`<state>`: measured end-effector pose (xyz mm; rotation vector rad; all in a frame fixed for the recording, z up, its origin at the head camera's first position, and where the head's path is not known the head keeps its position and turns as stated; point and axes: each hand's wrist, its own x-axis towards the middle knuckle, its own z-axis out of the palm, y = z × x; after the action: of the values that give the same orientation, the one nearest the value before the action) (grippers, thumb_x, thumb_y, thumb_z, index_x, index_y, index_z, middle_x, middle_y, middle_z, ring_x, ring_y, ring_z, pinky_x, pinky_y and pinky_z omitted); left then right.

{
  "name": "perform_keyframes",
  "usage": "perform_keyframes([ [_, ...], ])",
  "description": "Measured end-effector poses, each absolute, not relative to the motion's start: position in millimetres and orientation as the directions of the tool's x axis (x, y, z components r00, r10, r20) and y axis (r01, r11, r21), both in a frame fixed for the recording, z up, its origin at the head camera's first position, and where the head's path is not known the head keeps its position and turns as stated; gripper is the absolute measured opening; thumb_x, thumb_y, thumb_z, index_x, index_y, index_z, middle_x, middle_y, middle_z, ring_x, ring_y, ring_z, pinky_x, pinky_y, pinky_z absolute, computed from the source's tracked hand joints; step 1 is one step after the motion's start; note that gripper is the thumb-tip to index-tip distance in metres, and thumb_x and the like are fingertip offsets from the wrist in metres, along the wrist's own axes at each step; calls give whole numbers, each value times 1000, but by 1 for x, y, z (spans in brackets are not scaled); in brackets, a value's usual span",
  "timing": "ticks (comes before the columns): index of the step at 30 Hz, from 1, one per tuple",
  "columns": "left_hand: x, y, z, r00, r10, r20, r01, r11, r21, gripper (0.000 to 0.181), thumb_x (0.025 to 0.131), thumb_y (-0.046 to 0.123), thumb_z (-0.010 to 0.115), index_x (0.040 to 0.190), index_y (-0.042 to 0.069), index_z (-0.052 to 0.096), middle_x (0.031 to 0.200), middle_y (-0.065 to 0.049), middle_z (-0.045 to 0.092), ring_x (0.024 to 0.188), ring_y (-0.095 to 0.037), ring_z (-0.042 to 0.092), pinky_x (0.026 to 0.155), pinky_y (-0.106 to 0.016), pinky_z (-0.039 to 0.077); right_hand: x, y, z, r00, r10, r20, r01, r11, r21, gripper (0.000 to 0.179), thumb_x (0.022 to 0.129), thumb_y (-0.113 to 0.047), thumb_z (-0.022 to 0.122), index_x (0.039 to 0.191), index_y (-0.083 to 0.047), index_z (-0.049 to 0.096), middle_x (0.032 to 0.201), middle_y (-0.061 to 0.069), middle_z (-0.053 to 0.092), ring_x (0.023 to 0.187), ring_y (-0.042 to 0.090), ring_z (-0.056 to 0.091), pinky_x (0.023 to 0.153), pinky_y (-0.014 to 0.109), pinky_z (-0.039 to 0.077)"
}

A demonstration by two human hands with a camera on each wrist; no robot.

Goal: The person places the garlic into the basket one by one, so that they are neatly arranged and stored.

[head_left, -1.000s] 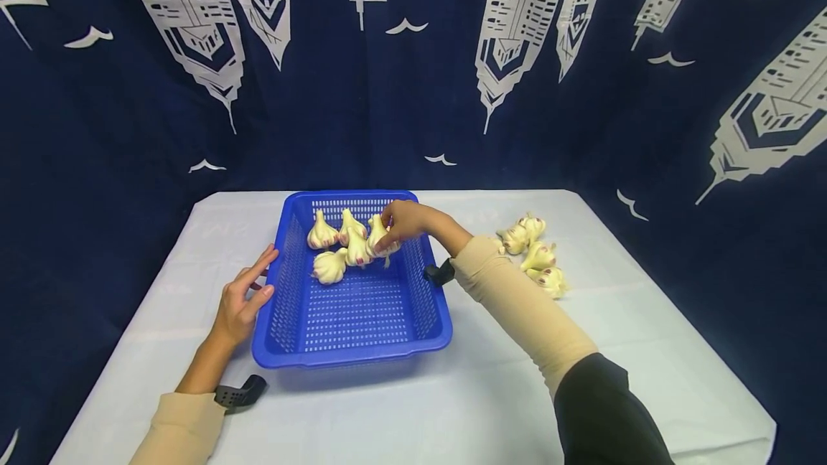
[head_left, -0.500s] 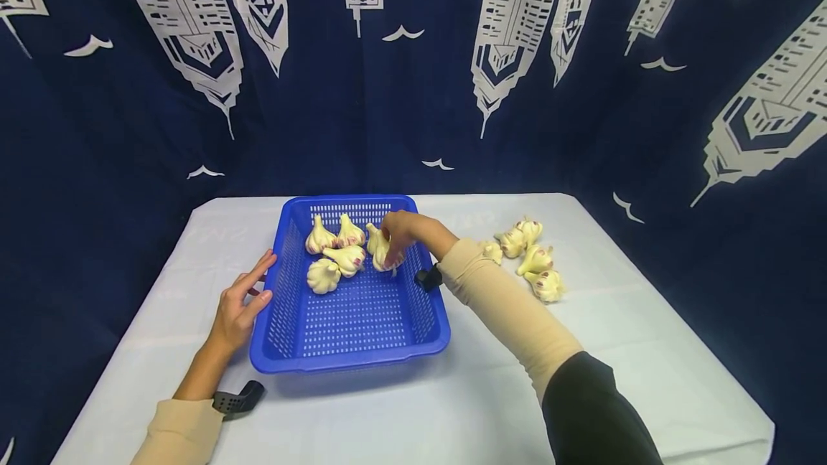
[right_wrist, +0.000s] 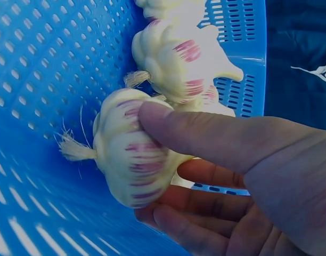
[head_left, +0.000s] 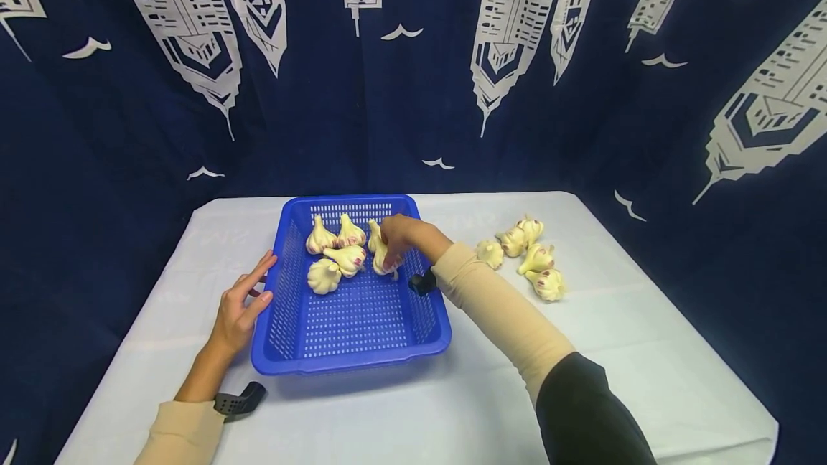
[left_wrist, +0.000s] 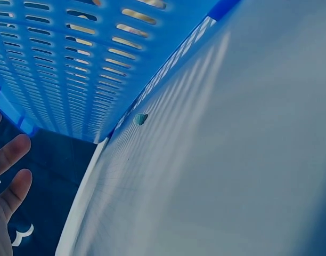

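Note:
A blue perforated plastic basket point(head_left: 352, 363) with several garlic bulbs in its far half stands on the white table. Inside it, my right hand point(head_left: 403, 234) pinches a garlic bulb point(right_wrist: 132, 154) between thumb and fingers, root end pointing away from the palm in the right wrist view. Another garlic bulb point(right_wrist: 171, 58) lies right beside the held one. To their left are garlic bulbs standing stem up, like this garlic bulb point(head_left: 319, 237), and one lying on its side, this garlic bulb point(head_left: 347, 259). My left hand point(head_left: 235, 311) touches the basket's left rim, fingers extended.
Several more garlic bulbs point(head_left: 536, 259) lie in a loose group on the table point(head_left: 620, 350), right of the basket. A dark blue curtain point(head_left: 362, 113) with white building prints hangs behind. In the left wrist view, a small greenish object point(left_wrist: 140, 119) shows near the basket's base.
My right hand has lowered slightly with its garlic bulb, toward the basket floor. The bulbs beside it have shifted apart, one now on its side. My left hand stays at the rim.

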<state>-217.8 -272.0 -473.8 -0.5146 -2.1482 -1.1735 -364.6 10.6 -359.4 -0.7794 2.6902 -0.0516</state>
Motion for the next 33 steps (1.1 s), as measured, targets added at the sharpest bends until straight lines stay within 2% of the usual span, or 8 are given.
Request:
perform_keyframes([
  [8, -218, -270, -477, -725, 35, 688, 595, 534, 601, 56, 83, 10, 51, 139, 1, 55, 145, -16, 49, 101, 3, 49, 74, -20, 37, -363, 11, -362, -815, -504, -286, -496, 862, -107, 36, 73, -29, 88, 95, -5, 71, 85, 2, 63, 79, 16, 52, 72, 29, 48],
  [15, -217, -270, -476, -725, 36, 687, 594, 536, 599, 56, 83, 9, 51, 138, 0, 55, 145, -18, 49, 101, 4, 49, 74, -18, 36, -362, 11, -358, -825, -508, -249, -497, 861, -109, 36, 71, -25, 88, 91, -4, 66, 79, 2, 61, 74, 16, 50, 66, 28, 48],
  [22, -214, -268, -476, -722, 34, 691, 597, 534, 598, 55, 83, 9, 51, 137, -2, 56, 144, -19, 49, 100, 5, 49, 74, -17, 36, -361, 13, -352, -811, -531, -243, -523, 846, -105, 32, 74, -26, 86, 74, -12, 57, 72, -3, 50, 72, 14, 44, 62, 27, 42],
  [25, -215, -268, -476, -717, 40, 695, 604, 533, 593, 55, 83, 8, 51, 138, -1, 55, 145, -18, 49, 101, 4, 49, 74, -17, 36, -361, 16, -345, -805, -548, -228, -532, 837, -131, 34, 77, -30, 84, 73, -10, 57, 69, -3, 45, 69, 13, 41, 60, 27, 38],
  [26, -215, -268, -476, -717, 42, 696, 605, 535, 590, 56, 83, 8, 51, 138, 0, 55, 145, -17, 49, 101, 4, 49, 74, -17, 36, -360, 18, -342, -804, -551, -221, -531, 834, -149, 33, 78, -31, 83, 75, -7, 60, 69, -2, 44, 69, 14, 41, 61, 28, 37],
  [29, -216, -269, -475, -713, 43, 700, 604, 543, 583, 56, 83, 8, 51, 139, 1, 55, 145, -16, 49, 101, 4, 49, 74, -20, 37, -359, 25, -333, -812, -556, -177, -519, 827, -216, 37, 79, -32, 82, 97, -1, 71, 78, 0, 59, 75, 14, 52, 70, 28, 46],
  [33, -217, -270, -473, -715, 41, 698, 602, 543, 586, 57, 83, 8, 51, 139, 2, 55, 145, -17, 49, 101, 4, 49, 74, -22, 37, -357, 37, -327, -814, -567, -123, -516, 805, -292, 57, 81, -32, 81, 123, 3, 66, 105, 10, 72, 94, 21, 66, 87, 33, 52],
])
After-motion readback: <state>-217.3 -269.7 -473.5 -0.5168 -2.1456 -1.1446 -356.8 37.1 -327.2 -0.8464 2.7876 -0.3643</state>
